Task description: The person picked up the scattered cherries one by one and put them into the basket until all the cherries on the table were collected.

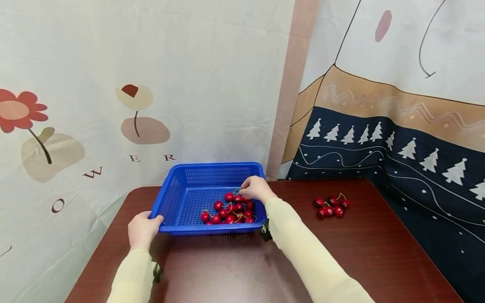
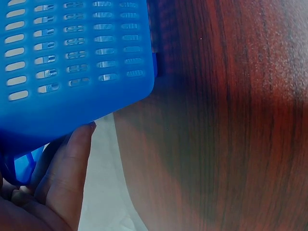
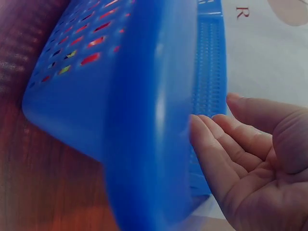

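Note:
A blue plastic basket (image 1: 178,229) with slotted walls stands on the table, several red cherries (image 1: 230,219) with stems gathered in its right half. My left hand (image 1: 143,230) grips the basket's near left corner, its fingers (image 2: 72,168) under the rim in the left wrist view. Inside the right end of the basket, my right hand (image 1: 257,188) is just above the cherries, with a stem showing at its fingertips in the head view. Thumb and fingers (image 3: 211,149) stand apart in the right wrist view, and no cherry shows between them.
On the brown wooden table (image 1: 212,269), a small cluster of cherries (image 1: 329,208) lies to the right of the basket. Printed cloth (image 1: 227,84) hangs behind the table, and dark cloth (image 1: 424,189) with white trees runs along the right side.

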Demonstrator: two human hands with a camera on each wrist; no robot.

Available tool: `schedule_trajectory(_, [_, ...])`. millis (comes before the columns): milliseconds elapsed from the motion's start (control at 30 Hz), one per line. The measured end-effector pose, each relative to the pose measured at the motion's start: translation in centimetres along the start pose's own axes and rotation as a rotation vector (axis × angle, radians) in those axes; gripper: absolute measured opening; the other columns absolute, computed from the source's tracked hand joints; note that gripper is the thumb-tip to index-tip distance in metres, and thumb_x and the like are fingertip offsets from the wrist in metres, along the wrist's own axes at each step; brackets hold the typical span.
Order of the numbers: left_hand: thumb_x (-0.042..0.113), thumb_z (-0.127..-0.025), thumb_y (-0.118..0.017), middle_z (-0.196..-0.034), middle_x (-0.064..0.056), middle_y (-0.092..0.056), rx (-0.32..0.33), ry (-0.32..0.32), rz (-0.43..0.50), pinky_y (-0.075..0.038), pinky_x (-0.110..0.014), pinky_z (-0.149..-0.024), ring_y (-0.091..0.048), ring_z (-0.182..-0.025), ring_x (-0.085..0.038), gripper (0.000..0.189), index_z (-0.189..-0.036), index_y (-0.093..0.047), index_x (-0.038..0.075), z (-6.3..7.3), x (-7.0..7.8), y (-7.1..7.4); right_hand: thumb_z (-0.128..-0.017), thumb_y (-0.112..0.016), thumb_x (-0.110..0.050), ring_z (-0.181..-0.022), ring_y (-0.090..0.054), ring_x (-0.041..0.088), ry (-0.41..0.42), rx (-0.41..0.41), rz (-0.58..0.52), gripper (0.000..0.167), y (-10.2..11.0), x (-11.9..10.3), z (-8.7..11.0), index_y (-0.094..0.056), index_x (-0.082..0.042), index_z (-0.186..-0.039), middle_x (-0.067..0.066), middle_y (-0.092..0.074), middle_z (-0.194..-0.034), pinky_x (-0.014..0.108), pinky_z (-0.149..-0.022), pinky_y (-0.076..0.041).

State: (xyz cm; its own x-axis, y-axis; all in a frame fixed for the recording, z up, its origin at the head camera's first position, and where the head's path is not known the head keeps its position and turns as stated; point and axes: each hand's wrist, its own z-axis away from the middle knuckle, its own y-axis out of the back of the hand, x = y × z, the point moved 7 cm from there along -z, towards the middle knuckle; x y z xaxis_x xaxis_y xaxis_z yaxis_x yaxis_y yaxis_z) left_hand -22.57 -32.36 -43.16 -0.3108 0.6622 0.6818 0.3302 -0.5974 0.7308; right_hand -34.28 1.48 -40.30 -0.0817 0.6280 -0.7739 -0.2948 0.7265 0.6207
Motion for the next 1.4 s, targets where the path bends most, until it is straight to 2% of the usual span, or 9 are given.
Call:
schedule_trajectory(233, [0.018,-0.093,-0.06,-0.109,-0.038,-0.061,-0.004,0.009,0.0,-0.046,-0.063,-0.087,-0.059,-0.094,-0.049,0.041,-0.116,-0.06,-0.016,0.0,-0.1,-0.1,-0.091,-0.072,-0.017,-0.088,-0.071,0.03,0.061,-0.012,0.044,0.028,1.3,-0.3,0.8,-0.07,0.001,-0.112,0.013,-0.07,-0.103,0.031,-0.073,-0.058])
schedule_trajectory(467, [0.017,-0.092,-0.059,-0.108,-0.037,-0.062,0.004,-0.003,0.001,-0.046,-0.062,-0.087,-0.059,-0.094,-0.049,0.041,-0.115,-0.061,-0.016,0.0,0.0,0.0,-0.092,-0.07,-0.023,-0.088,-0.069,0.026,0.068,0.01,0.06,0.039,3.2,-0.4,1.9,-0.066,0.0,-0.123,0.013,-0.069,-0.109,0.034,-0.077,-0.058])
schedule_trajectory(800, [0.018,-0.09,-0.06,-0.107,-0.037,-0.062,0.022,-0.012,-0.008,-0.046,-0.062,-0.086,-0.059,-0.093,-0.049,0.041,-0.114,-0.061,-0.016,-0.3,-0.3,-0.1,-0.093,-0.069,-0.029,-0.108,-0.063,0.029,0.116,0.062,0.101,0.042,5.9,-0.1,3.9,-0.065,-0.005,-0.127,0.012,-0.068,-0.115,0.042,-0.088,-0.054])
schedule_trajectory(1067, [0.017,-0.09,-0.06,-0.108,-0.037,-0.062,0.024,-0.012,-0.013,-0.046,-0.061,-0.086,-0.059,-0.093,-0.049,0.041,-0.114,-0.061,-0.016,-0.3,-0.3,-0.1,-0.094,-0.067,-0.027,-0.109,-0.064,0.031,0.155,0.12,0.062,0.044,8.1,1.4,5.6,-0.061,-0.003,-0.13,0.014,-0.069,-0.117,0.045,-0.092,-0.052])
schedule_trajectory(1400, [0.017,-0.091,-0.06,-0.11,-0.038,-0.061,0.008,-0.002,-0.006,-0.045,-0.062,-0.088,-0.059,-0.095,-0.049,0.043,-0.117,-0.06,-0.017,-0.2,-0.1,-0.2,-0.096,-0.065,-0.023,-0.115,-0.06,0.037,0.147,0.192,0.075,0.046,11.8,6.0,7.2,-0.057,0.002,-0.133,0.022,-0.062,-0.127,0.049,-0.098,-0.047])
